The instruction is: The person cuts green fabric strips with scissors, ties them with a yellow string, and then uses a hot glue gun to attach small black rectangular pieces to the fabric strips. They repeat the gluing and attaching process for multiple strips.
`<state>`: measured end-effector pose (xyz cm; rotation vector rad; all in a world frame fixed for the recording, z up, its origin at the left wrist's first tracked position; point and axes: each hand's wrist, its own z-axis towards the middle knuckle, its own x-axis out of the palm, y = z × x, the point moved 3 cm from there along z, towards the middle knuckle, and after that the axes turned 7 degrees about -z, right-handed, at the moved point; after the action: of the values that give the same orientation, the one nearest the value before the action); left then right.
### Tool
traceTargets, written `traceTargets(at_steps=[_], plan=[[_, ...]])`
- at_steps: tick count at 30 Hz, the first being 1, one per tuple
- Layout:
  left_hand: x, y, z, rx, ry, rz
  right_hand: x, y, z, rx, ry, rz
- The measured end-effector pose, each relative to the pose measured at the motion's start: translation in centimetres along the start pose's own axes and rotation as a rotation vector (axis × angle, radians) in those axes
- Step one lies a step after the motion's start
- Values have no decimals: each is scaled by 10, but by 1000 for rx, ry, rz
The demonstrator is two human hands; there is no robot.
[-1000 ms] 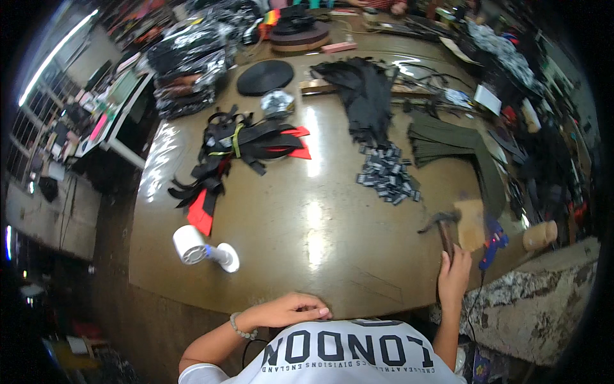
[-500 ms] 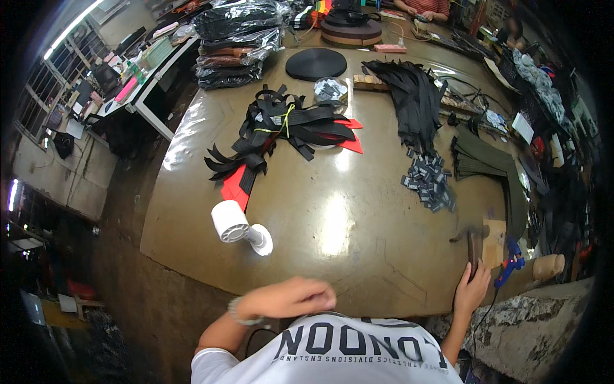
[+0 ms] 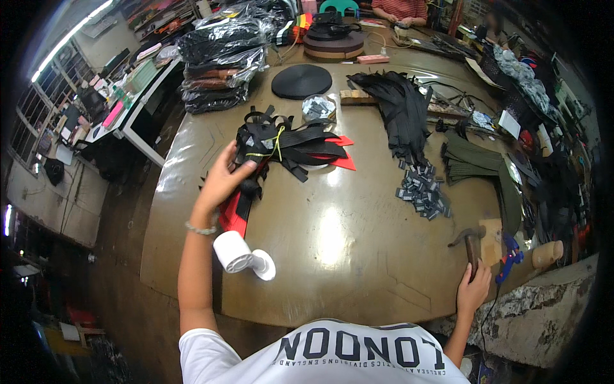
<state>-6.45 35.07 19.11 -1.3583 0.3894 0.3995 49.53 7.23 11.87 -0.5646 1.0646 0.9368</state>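
the left hand, thumb spread, grip unclear, is at a yellow-tied bundle of black fabric straps beyond a white cylindrical device, while the right hand wraps a brown-handled hammer beside a tan board.

left hand, left of centre: fingers extended toward the top of the frame, thumb spread toward the right; left forearm nearly vertical. right hand, lower right: fingers curled in a grip; right forearm rising obliquely from the lower edge.
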Motion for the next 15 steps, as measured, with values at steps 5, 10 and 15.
traceTargets(at_steps=[5, 10, 15], plan=[[23, 29, 18, -87, -9, 667, -1, 2, 0, 10, -8, -21], [9, 11, 13, -85, -139, 346, -3, 5, 1, -1, -29, -4], [-29, -46, 43, 140, -306, 132, -5, 7, 1, 15, 14, -11]])
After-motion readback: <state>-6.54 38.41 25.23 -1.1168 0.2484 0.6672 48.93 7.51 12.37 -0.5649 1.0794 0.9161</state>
